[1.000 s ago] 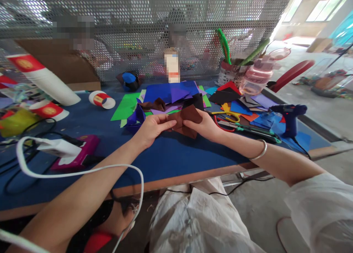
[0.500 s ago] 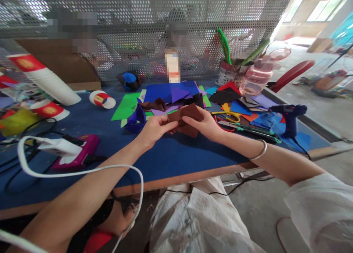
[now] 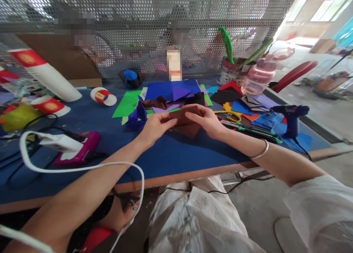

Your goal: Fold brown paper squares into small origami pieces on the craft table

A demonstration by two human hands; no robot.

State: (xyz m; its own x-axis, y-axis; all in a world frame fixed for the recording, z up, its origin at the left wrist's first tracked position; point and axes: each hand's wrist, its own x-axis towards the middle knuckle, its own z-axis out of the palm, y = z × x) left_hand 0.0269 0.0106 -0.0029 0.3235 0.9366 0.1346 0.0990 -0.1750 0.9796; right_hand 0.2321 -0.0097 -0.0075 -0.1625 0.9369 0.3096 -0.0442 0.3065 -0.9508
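A piece of brown folded paper (image 3: 188,130) is held just above the front of the blue table (image 3: 154,161). My left hand (image 3: 157,128) pinches its left side between thumb and fingers. My right hand (image 3: 209,121) is closed on the right side, thumb on the near face and fingers over the top edge. Behind the hands lie a folded dark-blue paper piece (image 3: 138,115), a crumpled brown paper piece (image 3: 156,103) and a stack of blue sheets (image 3: 160,91). Yellow-handled scissors (image 3: 233,116) rest right of my right hand.
Paper cups (image 3: 103,96) and a purple power strip (image 3: 89,144) stand on the left. A white cable (image 3: 82,169) crosses over my left forearm. At right are a cutter knife (image 3: 261,133), a glue gun (image 3: 292,120) and a pink bottle (image 3: 259,76). A perforated metal screen (image 3: 132,36) rises behind.
The top flap of the brown paper has folded down and lies flatter. My right fingers have moved onto its upper edge, while my left hand keeps its pinch.
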